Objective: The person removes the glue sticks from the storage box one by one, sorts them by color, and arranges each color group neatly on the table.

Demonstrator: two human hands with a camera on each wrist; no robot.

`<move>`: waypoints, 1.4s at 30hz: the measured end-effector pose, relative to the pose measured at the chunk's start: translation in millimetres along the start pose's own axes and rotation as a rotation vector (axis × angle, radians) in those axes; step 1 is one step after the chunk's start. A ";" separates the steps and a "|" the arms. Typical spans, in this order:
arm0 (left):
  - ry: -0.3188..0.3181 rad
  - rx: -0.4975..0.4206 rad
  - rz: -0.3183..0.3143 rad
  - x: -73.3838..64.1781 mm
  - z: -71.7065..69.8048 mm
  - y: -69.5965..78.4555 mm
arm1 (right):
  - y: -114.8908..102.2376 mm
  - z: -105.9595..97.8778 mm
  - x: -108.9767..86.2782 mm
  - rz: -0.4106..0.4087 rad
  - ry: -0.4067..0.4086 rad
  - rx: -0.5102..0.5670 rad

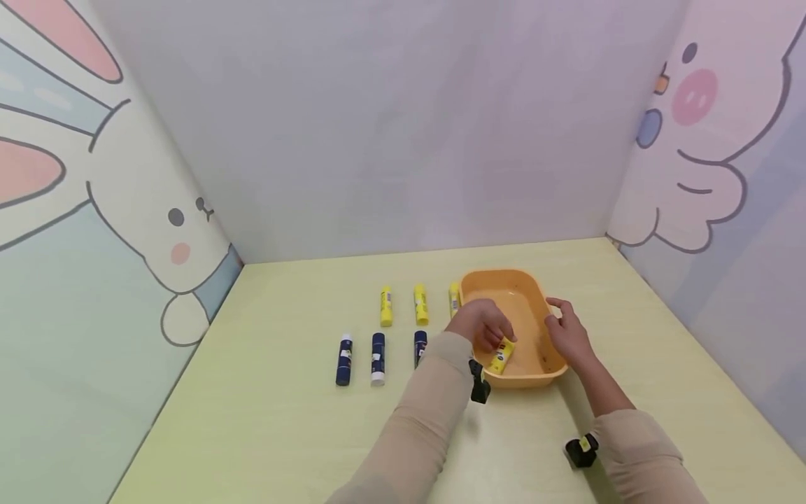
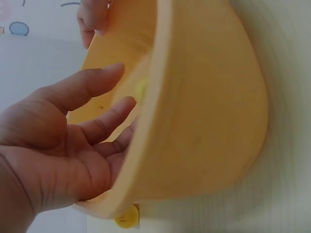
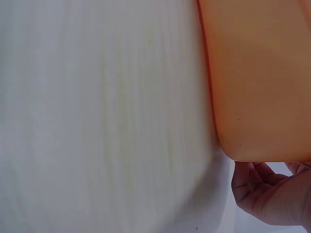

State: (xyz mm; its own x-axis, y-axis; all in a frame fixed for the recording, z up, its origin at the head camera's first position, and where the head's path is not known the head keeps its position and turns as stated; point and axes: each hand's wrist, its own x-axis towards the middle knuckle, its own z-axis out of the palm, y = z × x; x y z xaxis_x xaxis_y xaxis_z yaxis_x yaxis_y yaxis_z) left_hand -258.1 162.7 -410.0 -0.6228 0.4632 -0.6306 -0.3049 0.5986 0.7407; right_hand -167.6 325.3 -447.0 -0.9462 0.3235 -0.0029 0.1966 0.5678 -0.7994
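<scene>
My left hand point(image 1: 485, 323) reaches over the near left side of an orange plastic basin point(image 1: 525, 381), its thumb and fingers spread apart in the left wrist view. Just under its fingertips, a yellow glue stick point(image 1: 502, 356) lies tilted on the basin's floor. Only a bit of that glue stick point(image 2: 141, 90) shows past the fingers and rim, so I cannot tell whether they touch. At the basin's right side, my right hand point(image 1: 569, 334) grips the rim. Its curled fingers point(image 3: 243, 182) appear at the basin's edge in the right wrist view.
Left of the basin, yellow glue sticks point(image 1: 386, 306) stand in a back row, one close against its wall. Dark blue glue sticks point(image 1: 378, 359) form a front row, one partly hidden by my left sleeve. Cartoon-printed walls bound the pale table point(image 1: 271, 420).
</scene>
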 end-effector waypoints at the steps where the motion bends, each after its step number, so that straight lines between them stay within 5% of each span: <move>1: -0.012 -0.010 -0.022 -0.6 -0.3 0.2 | -0.2 0.0 0.1 0.001 -0.001 0.002; 8: -0.029 0.019 -0.186 -0.6 0.0 2.3 | 0.5 1.5 1.6 0.011 -0.005 -0.013; 13: -0.098 0.062 -0.199 2.3 1.5 -0.1 | 1.2 1.9 2.0 0.015 -0.008 -0.008; 28: -0.065 0.086 0.073 14.9 5.2 -2.0 | -0.1 3.1 -0.1 0.024 0.004 -0.009; 35: -0.068 0.056 0.087 15.2 1.9 -6.3 | -1.4 6.1 -2.9 0.011 -0.002 -0.018; 42: -0.053 0.020 0.184 5.1 -2.1 -8.0 | -1.3 3.3 -1.9 -0.016 -0.001 -0.031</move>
State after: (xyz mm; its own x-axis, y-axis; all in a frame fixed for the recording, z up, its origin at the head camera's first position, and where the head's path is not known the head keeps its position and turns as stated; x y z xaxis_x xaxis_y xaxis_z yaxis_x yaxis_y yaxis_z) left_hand -260.4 158.8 -418.7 -0.6279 0.5993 -0.4966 -0.1747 0.5132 0.8403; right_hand -167.0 321.5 -447.9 -0.9496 0.3135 0.0089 0.1894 0.5960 -0.7803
